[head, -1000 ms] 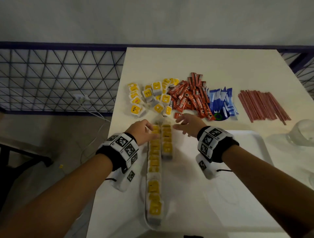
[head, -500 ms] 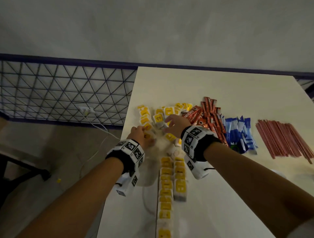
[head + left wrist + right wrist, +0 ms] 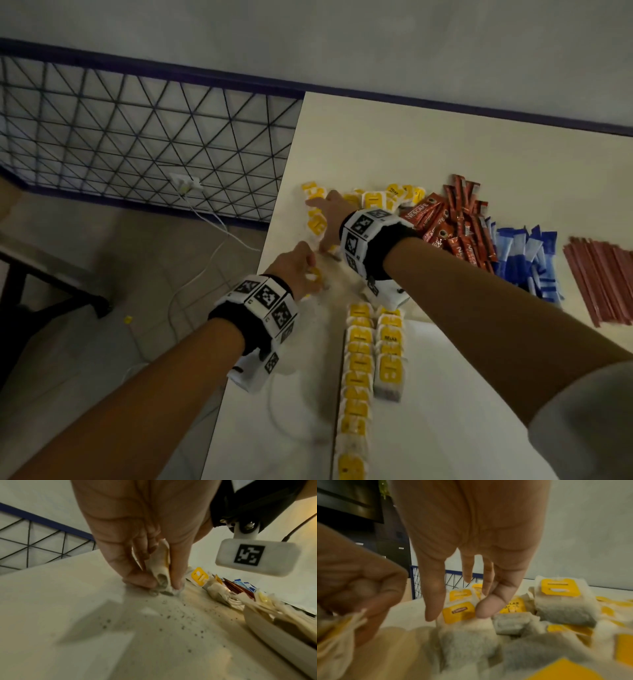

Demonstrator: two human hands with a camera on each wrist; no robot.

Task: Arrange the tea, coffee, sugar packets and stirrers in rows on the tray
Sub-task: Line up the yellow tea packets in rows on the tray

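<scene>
the left hand [image 3: 297, 265] sits near the left edge of the table [image 3: 394, 144]. its fingers are curled and it pinches a tea bag [image 3: 162, 566] between the thumb and a finger. the bottom of that tea bag touches the table top, and little dark crumbs lie on the table close by.

the right hand [image 3: 329, 221] is just past the left hand, farther from the person. it reaches into the loose pile of tea bags [image 3: 376, 198] with yellow tags. its fingers [image 3: 435, 595] hang down, straight and spread a bit. the tips are just over the tea bags or touching them, and it holds nothing.

on the white tray [image 3: 479, 428], near the person, two rows of tea bags [image 3: 358, 370] lie side by side. the left row is long and the right row is short.

to the right of the pile lie the red coffee sticks [image 3: 455, 222], then the blue sugar packets [image 3: 527, 260], then the red stirrers [image 3: 603, 277]. they all lie on the table, past the tray, well apart from both hands.
</scene>
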